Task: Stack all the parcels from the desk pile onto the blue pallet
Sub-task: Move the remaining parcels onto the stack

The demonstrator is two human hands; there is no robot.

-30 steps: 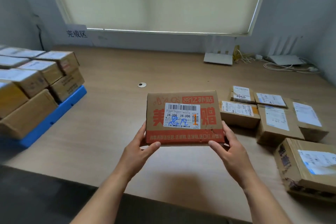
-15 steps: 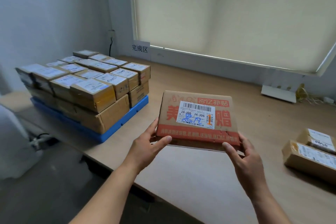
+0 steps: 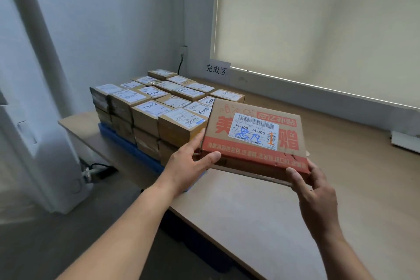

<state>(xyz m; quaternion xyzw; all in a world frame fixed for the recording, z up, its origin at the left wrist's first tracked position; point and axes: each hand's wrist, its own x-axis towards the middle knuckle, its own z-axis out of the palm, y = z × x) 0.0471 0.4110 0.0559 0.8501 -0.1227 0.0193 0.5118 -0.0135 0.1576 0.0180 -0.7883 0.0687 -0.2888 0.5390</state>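
— Who holds what?
— Left hand [image 3: 188,162] and right hand [image 3: 317,191] grip a flat red-printed parcel [image 3: 254,134] by its near corners.
— The blue pallet [image 3: 136,153]?
— Just left of that grip, loaded with boxes [image 3: 145,118].

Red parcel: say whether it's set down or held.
Held. The left hand and right hand grip the red parcel at its near corners, tilted above the desk beside the stacked parcels.

Parcel [image 3: 254,136] in my fingers [image 3: 210,157]: I held one.
Stacked parcels [image 3: 159,107]: I counted about sixteen tops, in two layers.
Blue pallet [image 3: 106,130]: I saw one.
Wall sign [image 3: 216,70]: one hung there.
Counter [image 3: 250,211]: there was one.
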